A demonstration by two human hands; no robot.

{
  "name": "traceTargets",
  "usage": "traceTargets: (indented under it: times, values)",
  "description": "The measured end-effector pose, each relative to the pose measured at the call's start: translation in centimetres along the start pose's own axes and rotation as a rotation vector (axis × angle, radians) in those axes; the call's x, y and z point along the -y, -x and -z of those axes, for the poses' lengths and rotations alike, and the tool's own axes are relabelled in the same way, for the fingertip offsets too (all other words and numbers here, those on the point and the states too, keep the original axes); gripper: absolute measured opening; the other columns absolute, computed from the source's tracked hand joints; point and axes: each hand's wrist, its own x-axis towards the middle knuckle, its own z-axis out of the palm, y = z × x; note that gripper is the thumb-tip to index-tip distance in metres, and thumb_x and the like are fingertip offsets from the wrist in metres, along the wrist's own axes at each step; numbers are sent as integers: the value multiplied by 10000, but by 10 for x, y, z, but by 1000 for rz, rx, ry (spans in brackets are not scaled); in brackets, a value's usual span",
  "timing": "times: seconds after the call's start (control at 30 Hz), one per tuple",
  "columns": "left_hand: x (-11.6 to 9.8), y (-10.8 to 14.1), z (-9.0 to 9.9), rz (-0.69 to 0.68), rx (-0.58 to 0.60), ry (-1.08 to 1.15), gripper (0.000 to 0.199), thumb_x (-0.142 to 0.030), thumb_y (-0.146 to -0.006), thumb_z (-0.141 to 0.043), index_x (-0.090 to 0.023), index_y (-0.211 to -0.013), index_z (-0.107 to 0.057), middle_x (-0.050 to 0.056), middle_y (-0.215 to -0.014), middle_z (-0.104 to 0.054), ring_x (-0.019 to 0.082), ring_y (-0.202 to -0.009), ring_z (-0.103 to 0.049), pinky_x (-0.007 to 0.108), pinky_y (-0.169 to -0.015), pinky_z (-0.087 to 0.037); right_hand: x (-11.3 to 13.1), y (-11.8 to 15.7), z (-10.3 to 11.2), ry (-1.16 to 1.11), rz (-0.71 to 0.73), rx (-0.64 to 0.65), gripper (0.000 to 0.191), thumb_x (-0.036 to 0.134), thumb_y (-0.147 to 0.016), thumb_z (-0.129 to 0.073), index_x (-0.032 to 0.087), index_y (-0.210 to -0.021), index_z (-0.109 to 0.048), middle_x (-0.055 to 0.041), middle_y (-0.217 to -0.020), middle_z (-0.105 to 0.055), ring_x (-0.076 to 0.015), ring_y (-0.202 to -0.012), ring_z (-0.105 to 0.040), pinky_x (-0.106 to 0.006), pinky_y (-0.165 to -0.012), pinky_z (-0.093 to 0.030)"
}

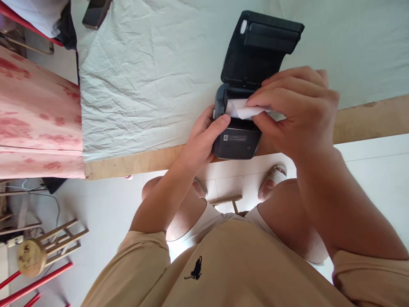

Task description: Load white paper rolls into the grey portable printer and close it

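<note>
A small black receipt printer (238,145) is held at the table's front edge, its lid (255,55) swung up and back. Inside its bay lies a roll of white paper (234,106). My left hand (204,134) grips the printer's left side, with the thumb on the rim of the bay. Over the bay's right side, my right hand (295,108) pinches the white paper between thumb and fingers. The lower part of the roll is hidden inside the bay, and the right fingers cover its right end.
A pale cloth (143,76) with creases covers the table, whose wooden edge (137,163) shows in front. At the far left lies a dark phone (96,13). A pink patterned cloth (38,115) hangs at left, above a wooden stool (32,258) on the floor.
</note>
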Motion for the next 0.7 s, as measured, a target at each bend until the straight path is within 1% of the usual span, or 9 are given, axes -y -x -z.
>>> traceTargets:
  times: [0.07,0.13,0.3,0.37,0.47,0.53,0.6,0.67,0.7]
  values:
    - [0,0,-1,6,-9,-7,341,-515,-946,-780,-248,-1147,-712,-16,-902,-739,142,-710,-758,288,-603,-656,-2,2,0,-4,36,-30,218,93,-943,-646,292,-900,-725,6,-916,-840,-261,-973,-805,-458,-793,-486]
    - [1,0,-2,-9,-20,-28,350,-523,-946,-774,-241,-1140,-704,-10,-907,-737,156,-738,-769,297,-628,-657,1,4,0,24,55,-66,195,124,-947,-661,293,-880,-730,10,-859,-826,-246,-934,-797,-446,-773,-491]
    - [-1,1,-4,-52,-11,13,289,-517,-1001,-699,-231,-1045,-697,-5,-833,-705,152,-761,-735,278,-666,-625,19,9,-4,11,131,-123,182,151,-949,-683,312,-881,-733,49,-816,-793,-198,-905,-763,-414,-783,-489]
    - [-3,2,-4,-43,-6,6,286,-502,-966,-762,-232,-1029,-691,-16,-843,-710,128,-744,-716,249,-644,-612,24,12,-6,-37,171,-102,159,171,-961,-720,296,-864,-700,59,-840,-788,-173,-887,-741,-391,-780,-480]
    - [-5,2,-3,-34,-17,-41,351,-433,-859,-893,-232,-1046,-674,-32,-879,-729,111,-740,-724,226,-628,-616,24,16,-6,-121,182,-61,134,246,-974,-739,281,-868,-664,45,-857,-790,-192,-920,-751,-396,-822,-486]
    - [-4,2,-1,-39,-13,-63,374,-396,-835,-912,-237,-1074,-672,-29,-895,-745,121,-756,-744,227,-634,-629,21,16,-2,-196,143,-70,108,281,-988,-702,282,-887,-664,38,-845,-789,-214,-953,-767,-411,-855,-492]
    - [0,0,1,-54,3,-69,403,-404,-828,-916,-248,-1107,-672,-19,-921,-764,137,-783,-765,238,-646,-645,18,14,3,-201,59,-95,89,303,-990,-674,282,-904,-673,25,-837,-780,-229,-950,-759,-428,-869,-489]
    - [3,-2,4,-78,11,-70,438,-428,-822,-919,-262,-1142,-670,-6,-970,-777,153,-826,-780,256,-683,-665,14,14,7,-104,-52,-37,76,356,-982,-678,282,-972,-695,-19,-926,-785,-269,-1012,-735,-460,-900,-487]
    - [5,-3,5,-86,11,-73,455,-442,-820,-918,-269,-1159,-669,1,-999,-779,162,-852,-785,268,-708,-675,12,14,9,-38,-98,21,133,400,-980,-685,281,-1036,-706,-51,-1009,-785,-299,-1069,-714,-484,-926,-486]
